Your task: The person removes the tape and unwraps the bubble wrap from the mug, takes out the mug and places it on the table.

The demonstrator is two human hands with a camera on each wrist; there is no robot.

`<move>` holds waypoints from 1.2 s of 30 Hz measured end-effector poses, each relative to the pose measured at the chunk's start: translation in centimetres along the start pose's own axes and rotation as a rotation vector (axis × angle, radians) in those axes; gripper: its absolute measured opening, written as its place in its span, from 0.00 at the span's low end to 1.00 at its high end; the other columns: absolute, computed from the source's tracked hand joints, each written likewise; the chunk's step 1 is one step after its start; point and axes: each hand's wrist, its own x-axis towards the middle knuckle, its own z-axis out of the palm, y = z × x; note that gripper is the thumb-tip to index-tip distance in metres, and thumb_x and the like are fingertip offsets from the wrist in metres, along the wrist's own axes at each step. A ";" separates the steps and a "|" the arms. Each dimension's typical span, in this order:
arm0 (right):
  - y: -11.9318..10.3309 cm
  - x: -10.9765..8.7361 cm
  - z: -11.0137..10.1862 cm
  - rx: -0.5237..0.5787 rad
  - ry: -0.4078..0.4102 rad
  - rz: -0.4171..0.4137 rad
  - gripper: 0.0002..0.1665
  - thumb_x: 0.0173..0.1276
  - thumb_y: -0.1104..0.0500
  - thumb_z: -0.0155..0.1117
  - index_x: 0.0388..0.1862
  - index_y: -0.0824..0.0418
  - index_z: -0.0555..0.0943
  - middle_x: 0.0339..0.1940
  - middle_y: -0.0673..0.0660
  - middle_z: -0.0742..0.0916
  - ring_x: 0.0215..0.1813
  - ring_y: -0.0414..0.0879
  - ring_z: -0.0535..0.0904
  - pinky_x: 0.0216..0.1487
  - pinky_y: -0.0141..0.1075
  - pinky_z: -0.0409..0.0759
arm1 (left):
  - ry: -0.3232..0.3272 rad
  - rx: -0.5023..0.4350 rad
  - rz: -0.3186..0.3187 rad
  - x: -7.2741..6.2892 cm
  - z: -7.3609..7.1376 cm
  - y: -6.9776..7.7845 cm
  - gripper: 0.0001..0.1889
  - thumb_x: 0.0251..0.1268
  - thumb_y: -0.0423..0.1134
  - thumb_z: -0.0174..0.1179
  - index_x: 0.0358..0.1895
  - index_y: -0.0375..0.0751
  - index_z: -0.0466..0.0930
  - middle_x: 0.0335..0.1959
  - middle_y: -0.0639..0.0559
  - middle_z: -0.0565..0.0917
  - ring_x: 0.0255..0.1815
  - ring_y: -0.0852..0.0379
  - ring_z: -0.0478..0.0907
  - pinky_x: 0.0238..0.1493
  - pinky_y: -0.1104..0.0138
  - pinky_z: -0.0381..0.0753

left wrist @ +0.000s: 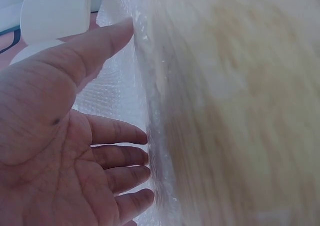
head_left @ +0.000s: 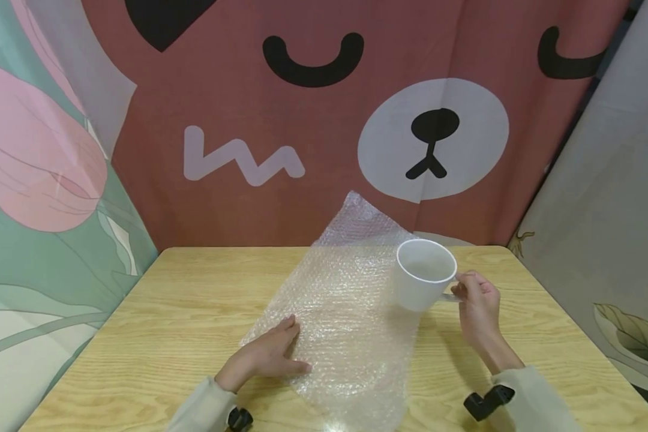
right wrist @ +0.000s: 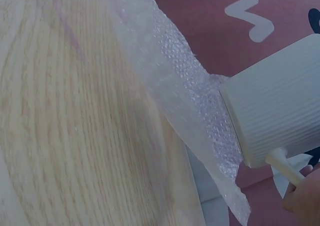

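Note:
A white mug (head_left: 418, 288) with fine ribbed sides is held up by its handle in my right hand (head_left: 477, 306), over the right edge of a bubble wrap sheet (head_left: 351, 336). The right wrist view shows the mug (right wrist: 280, 100) raised off the table, with fingers (right wrist: 305, 196) on the handle. My left hand (head_left: 270, 351) rests on the left edge of the bubble wrap, fingers extended and thumb spread. Its palm and fingertips fill the left of the left wrist view, right at the bubble wrap (left wrist: 110, 93).
The sheet lies across the wooden table (head_left: 194, 312), its far corner rising past the back edge. A brown curtain (head_left: 237, 216) with a bear face hangs behind. Patterned cloths hang at the left (head_left: 43, 252) and right (head_left: 599, 240).

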 end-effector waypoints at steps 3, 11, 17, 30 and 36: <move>-0.5 0.3 -0.6 0.033 0.001 0.003 0.23 0.69 0.76 0.46 0.12 0.66 0.71 0.15 0.51 0.72 0.23 0.41 0.70 0.31 0.27 0.75 | 0.002 0.001 0.001 0.1 0.1 0.0 0.49 0.59 0.57 0.66 0.69 0.20 0.56 0.73 0.27 0.51 0.74 0.35 0.48 0.71 0.47 0.52; -1.4 1.1 -2.2 0.091 0.052 -0.001 0.25 0.69 0.76 0.44 0.12 0.65 0.73 0.12 0.52 0.74 0.20 0.43 0.69 0.30 0.28 0.75 | 0.007 -0.008 0.020 0.0 0.0 0.1 0.49 0.59 0.55 0.66 0.68 0.18 0.56 0.73 0.25 0.51 0.74 0.35 0.48 0.71 0.47 0.53; -1.9 1.5 -3.1 0.096 0.089 -0.021 0.25 0.69 0.76 0.43 0.11 0.66 0.72 0.11 0.52 0.72 0.19 0.43 0.63 0.28 0.29 0.72 | 0.014 -0.004 0.020 0.0 0.1 0.0 0.49 0.58 0.55 0.67 0.68 0.19 0.57 0.72 0.25 0.52 0.74 0.34 0.49 0.70 0.47 0.53; -2.5 2.4 -5.3 0.099 0.179 0.027 0.26 0.68 0.76 0.45 0.08 0.65 0.69 0.09 0.51 0.69 0.17 0.43 0.56 0.28 0.30 0.68 | 0.017 -0.014 0.019 -0.1 0.1 0.1 0.49 0.56 0.54 0.68 0.68 0.19 0.57 0.72 0.25 0.51 0.73 0.34 0.49 0.70 0.47 0.54; -2.6 2.6 -6.3 0.088 0.198 0.043 0.26 0.68 0.75 0.45 0.09 0.64 0.69 0.09 0.50 0.69 0.18 0.43 0.56 0.28 0.29 0.68 | 0.021 -0.019 0.031 -0.1 0.0 0.0 0.48 0.57 0.53 0.68 0.68 0.18 0.57 0.72 0.24 0.51 0.73 0.33 0.49 0.70 0.46 0.53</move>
